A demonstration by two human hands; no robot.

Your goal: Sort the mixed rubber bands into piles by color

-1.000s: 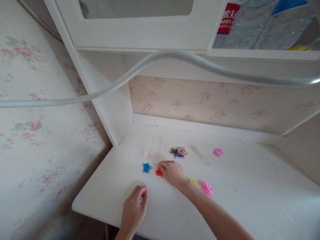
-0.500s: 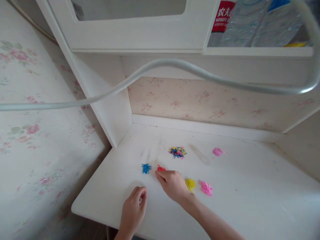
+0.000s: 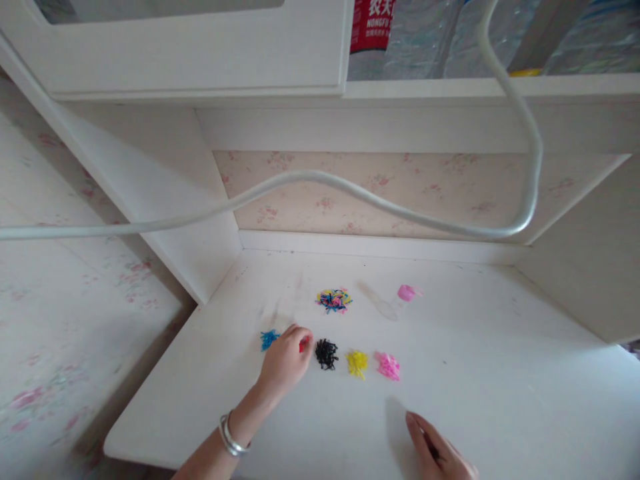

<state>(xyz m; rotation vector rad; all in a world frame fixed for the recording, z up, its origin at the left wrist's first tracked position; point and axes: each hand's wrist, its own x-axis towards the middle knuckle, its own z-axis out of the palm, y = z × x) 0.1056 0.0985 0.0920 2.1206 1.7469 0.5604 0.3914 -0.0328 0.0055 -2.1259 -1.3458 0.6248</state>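
My left hand (image 3: 286,360), a silver bangle on its wrist, reaches over a pile of small red rubber bands (image 3: 304,343). Its fingers are curled closed, and the hand hides most of the red pile; what they pinch is hidden. Close by on its left lies a blue pile (image 3: 269,339), and on its right a black pile (image 3: 327,354). Farther right are a yellow pile (image 3: 357,363) and a pink pile (image 3: 389,366). Behind them sits a mixed-colour pile (image 3: 334,301). My right hand (image 3: 440,448) is near the front, thumb and fingers together; any held thing is too small to make out.
A pink item (image 3: 407,293) lies toward the back of the white desk (image 3: 480,373), beside a faint transparent strip (image 3: 379,301). A pale cable (image 3: 310,177) crosses in front of the view. Overhead, a shelf (image 3: 470,87) holds plastic-wrapped bottles.
My right hand has left the red pile and moved right and toward the front, uncovering the black pile. My left hand has moved forward over the red pile. The view has shifted right.
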